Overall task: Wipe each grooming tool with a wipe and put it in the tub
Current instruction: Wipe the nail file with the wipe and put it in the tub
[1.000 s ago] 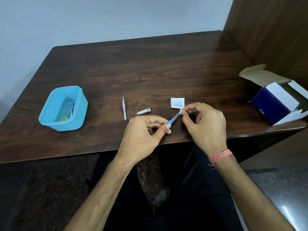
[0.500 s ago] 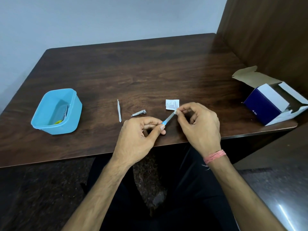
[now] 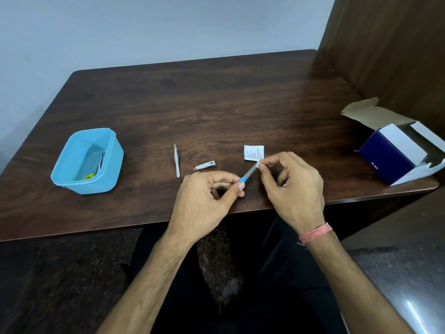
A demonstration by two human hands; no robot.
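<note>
near the surface's front edge, left hand (image 3: 204, 198) fingers pinch the nail file (image 3: 248, 173) by its blue handle; right hand (image 3: 292, 186) pinches a wipe (image 3: 259, 164) on its tip. the file looks light, stiff and thin, best held by the handle.

Plain indoor room, likely a home or small office corner; cannot tell which.

Dark wood-grain table (image 3: 216, 104) set against a bare pale wall (image 3: 156, 27), with a brown wood-look panel (image 3: 390, 44) closing off the right side. Speckled dark stone floor (image 3: 60, 285) below the near edge. Only small personal items laid out: blue plastic tub (image 3: 113, 169), tweezers (image 3: 177, 160), nail clipper (image 3: 205, 165), opened cardboard box (image 3: 390, 162).
</note>
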